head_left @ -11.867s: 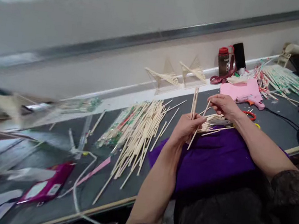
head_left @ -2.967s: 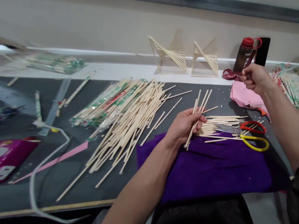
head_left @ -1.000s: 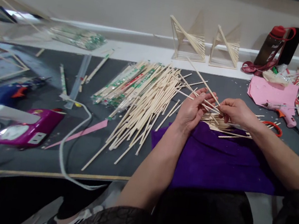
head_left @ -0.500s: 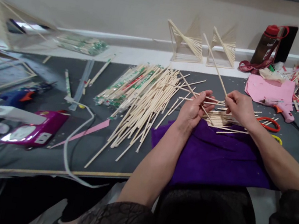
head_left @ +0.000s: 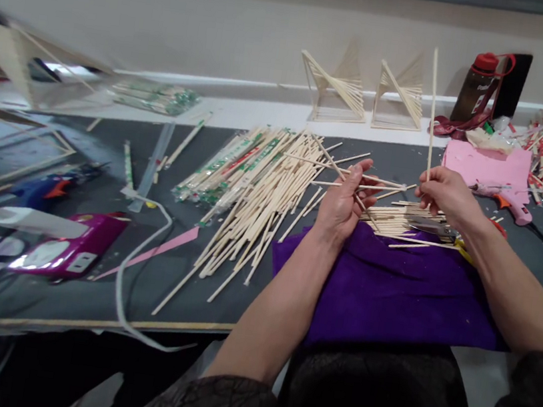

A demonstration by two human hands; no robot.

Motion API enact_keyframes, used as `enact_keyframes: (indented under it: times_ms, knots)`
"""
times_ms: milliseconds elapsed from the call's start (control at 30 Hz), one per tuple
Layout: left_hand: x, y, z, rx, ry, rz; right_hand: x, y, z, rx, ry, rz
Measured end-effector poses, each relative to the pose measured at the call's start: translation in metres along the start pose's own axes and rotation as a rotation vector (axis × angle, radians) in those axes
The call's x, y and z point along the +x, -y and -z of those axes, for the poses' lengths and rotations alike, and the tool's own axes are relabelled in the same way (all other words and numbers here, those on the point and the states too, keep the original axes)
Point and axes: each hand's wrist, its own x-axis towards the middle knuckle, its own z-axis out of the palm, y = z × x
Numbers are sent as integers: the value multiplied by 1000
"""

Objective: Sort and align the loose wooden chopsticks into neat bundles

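The left hand (head_left: 345, 200) holds a few crossed sticks (head_left: 389, 188) by the purple cloth (head_left: 401, 289), and the right hand (head_left: 445, 193) holds one stick (head_left: 432, 111) up (its arm hides some of the scissors (head_left: 432, 229)), with a big pile of sticks (head_left: 261, 202) left and a bottle (head_left: 473, 94) far right.

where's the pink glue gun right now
In the head view, the pink glue gun is toward the right, at the near edge of the pink paper, just right of the right hand.

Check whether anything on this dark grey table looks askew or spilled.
Mildly: the loose pale wooden sticks left of the purple cloth lie splayed at uneven angles, untidy beside straighter sticks in clear plastic wrappers.
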Motion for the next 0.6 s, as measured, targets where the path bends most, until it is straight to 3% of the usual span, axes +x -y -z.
enact_keyframes:
  times_ms: [133, 233, 367, 600]
  knots:
    - [1, 5, 1, 78, 17, -67, -9, 4, -13, 34, 194, -89]
    - [2, 7, 2, 117, 44, -98, -15, 6, -18, 20, 256, -81]
    - [0, 10, 1, 155, 98, -134, -18, 6, -21, -88, 287, -38]
    - [-6, 14, -2, 255, 112, -227, -11, -7, -19, -563, 229, 174]
